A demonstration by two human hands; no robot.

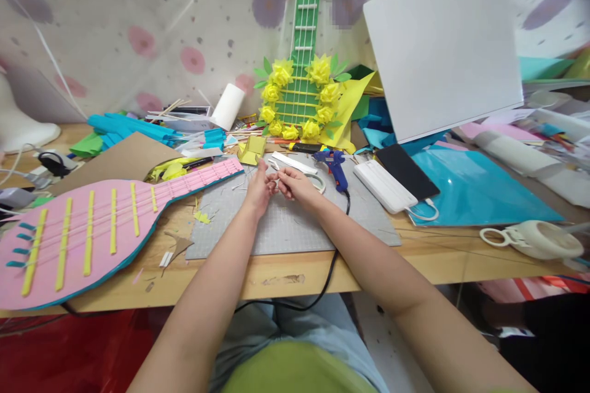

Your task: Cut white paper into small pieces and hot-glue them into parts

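Over the grey cutting mat (295, 233), my left hand (261, 187) and my right hand (297, 185) meet with their fingertips nearly touching. Both sets of fingers are closed in a pinch. Whatever is between them is too small to make out. A small white piece (273, 164) shows just above the fingertips; I cannot tell whether it is held. Behind the right hand lie a white strip (294, 163) and a curved white band (319, 183), partly hidden. A blue hot glue gun (335, 167) rests to the right, its black cord running off the table edge.
A pink paper guitar (110, 227) with yellow strips lies at left. A green guitar (302, 92) with yellow paper roses stands at the back. Right are a white power bank (382, 185), a black phone (408, 172), a blue sheet (483, 190) and a cream round-bodied object with a ring handle (548, 239).
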